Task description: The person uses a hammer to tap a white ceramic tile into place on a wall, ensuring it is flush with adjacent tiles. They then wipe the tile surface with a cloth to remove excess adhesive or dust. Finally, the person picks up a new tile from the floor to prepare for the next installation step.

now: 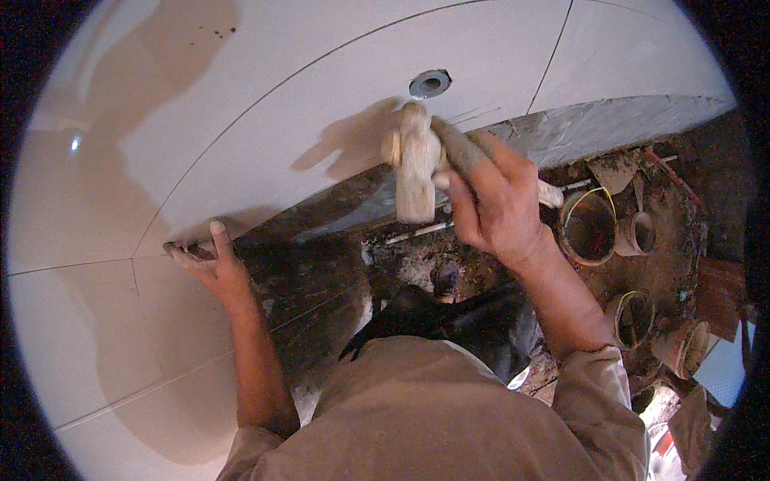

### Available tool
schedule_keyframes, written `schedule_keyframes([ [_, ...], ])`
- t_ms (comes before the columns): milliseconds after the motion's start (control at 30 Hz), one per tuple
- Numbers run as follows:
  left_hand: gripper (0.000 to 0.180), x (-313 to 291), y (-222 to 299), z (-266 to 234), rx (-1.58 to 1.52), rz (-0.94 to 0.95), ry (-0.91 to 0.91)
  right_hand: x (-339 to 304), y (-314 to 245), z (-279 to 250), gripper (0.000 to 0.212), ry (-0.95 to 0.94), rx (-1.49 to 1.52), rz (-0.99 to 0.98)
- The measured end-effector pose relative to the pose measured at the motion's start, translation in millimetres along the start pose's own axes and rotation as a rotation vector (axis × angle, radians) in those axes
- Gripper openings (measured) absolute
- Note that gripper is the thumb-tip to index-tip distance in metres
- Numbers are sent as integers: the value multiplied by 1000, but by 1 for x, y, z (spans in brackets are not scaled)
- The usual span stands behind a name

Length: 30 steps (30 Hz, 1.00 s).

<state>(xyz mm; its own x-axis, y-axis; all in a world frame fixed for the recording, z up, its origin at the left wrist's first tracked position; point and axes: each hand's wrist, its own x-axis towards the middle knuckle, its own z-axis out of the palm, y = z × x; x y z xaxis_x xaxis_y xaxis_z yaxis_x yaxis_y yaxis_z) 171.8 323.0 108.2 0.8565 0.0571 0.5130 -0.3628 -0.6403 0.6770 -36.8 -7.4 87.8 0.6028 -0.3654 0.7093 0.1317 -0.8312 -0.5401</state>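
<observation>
My right hand (pixel 504 200) grips the handle of a pale mallet (pixel 415 172), whose head stands out in front of the large light wall tiles (pixel 321 104). The handle's end shows on the far side of my fist. A gap, if any, between mallet and tile cannot be made out. Lower and to the left, my left hand (pixel 218 271) rests with spread fingers against the tile face, near a joint and beside the tiles' lower edge. Above the mallet, a round grey pipe fitting (pixel 431 83) sits in a hole in the tile.
Below the tiled part runs bare grey wall (pixel 593 132). On the dirty floor to the right stand a bucket (pixel 589 230), a smaller pot (pixel 636 234) and more containers (pixel 634 319). A white pipe (pixel 421 232) runs low along the wall.
</observation>
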Motion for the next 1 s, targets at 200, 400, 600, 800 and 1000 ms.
schedule_keyframes([
  [200, 101, -3, 7, -1, -33, -8, -8, -6, 5, -1, 40, 1, 24, -1],
  [400, 96, -11, -2, 9, -107, -17, -42, -27, 6, -5, 35, 177, 111, 129],
  [600, 84, 15, -80, -9, -92, -126, 12, -95, 18, -25, 35, 12, 350, 967],
  [800, 71, 53, -136, -6, 139, 60, 138, -164, 23, -67, 27, 457, 951, 1547],
  [1000, 55, 24, -144, -2, 45, -40, -244, -278, 46, -100, 14, 1041, 1076, 1813],
])
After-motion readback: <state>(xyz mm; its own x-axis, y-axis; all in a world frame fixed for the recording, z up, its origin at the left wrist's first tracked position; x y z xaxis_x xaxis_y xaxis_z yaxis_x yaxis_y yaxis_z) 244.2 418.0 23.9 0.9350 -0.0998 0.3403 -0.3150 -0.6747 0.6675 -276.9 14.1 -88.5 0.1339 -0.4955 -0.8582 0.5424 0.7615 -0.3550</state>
